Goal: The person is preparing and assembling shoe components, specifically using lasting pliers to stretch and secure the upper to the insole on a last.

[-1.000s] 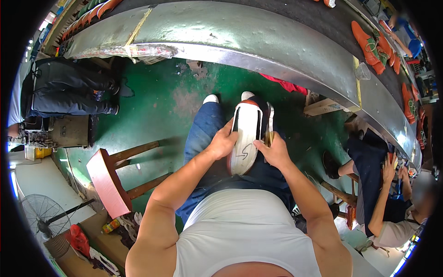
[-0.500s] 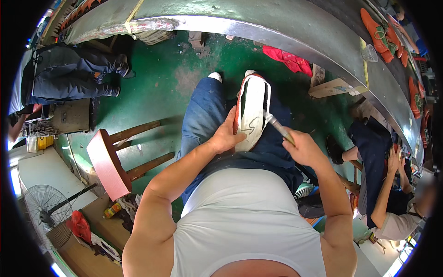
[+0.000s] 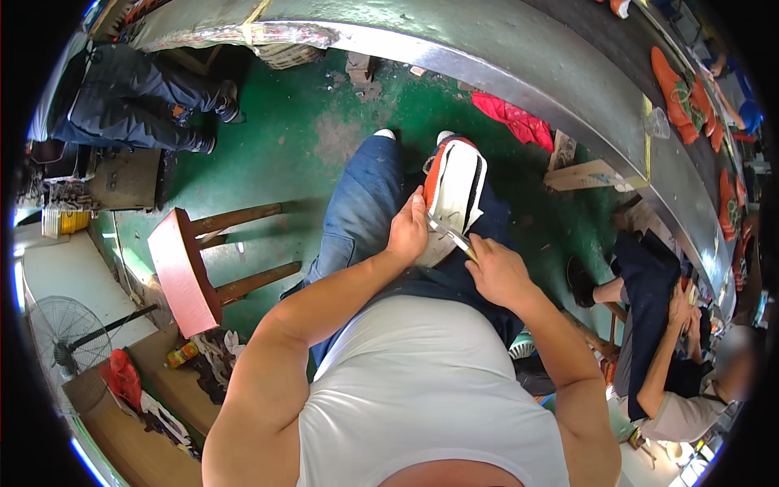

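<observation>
Head view: left hand (image 3: 408, 229) pinching shoe (image 3: 456, 183) (scrawled in black), right hand (image 3: 501, 273) gripping tool (image 3: 458, 240).

Orange shoes (image 3: 670, 85) on long bench (image 3: 454, 40), stool (image 3: 183, 274) on green floor (image 3: 284, 162)

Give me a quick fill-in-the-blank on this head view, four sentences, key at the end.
1. The left hand holds the shoe, whose upturned face is mostly ____.
2. The hand gripping the metal-headed tool is the ____ one.
3. The pink-seated stool stands to the ____ of the shoe.
4. The floor is coloured ____.

Missing words: white; right; left; green.
</observation>
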Available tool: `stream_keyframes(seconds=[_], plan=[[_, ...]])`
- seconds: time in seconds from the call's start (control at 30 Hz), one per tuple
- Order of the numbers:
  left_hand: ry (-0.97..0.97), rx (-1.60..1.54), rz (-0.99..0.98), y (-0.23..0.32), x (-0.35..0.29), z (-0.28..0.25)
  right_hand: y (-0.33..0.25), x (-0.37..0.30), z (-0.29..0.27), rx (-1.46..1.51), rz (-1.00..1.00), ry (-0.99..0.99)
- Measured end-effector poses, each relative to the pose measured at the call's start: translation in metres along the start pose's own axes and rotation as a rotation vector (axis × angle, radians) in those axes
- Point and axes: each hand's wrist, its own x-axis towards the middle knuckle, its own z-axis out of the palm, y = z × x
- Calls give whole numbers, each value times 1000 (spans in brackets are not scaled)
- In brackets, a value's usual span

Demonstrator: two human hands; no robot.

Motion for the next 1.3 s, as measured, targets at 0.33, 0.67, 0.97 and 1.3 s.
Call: stream_keyframes(seconds=[0.33,0.67,0.97,1.3], plan=[[-131,525,481,6,10,-14,21,39,-21,-129,172,29],[-511,915,238,57,26,-26,42,57,-59,511,416,-299],[-400,461,168,32,-20,-46,66,51,-4,426,87,110],[-311,426,646,195,5,-93,78,-10,84,1052,349,555]])
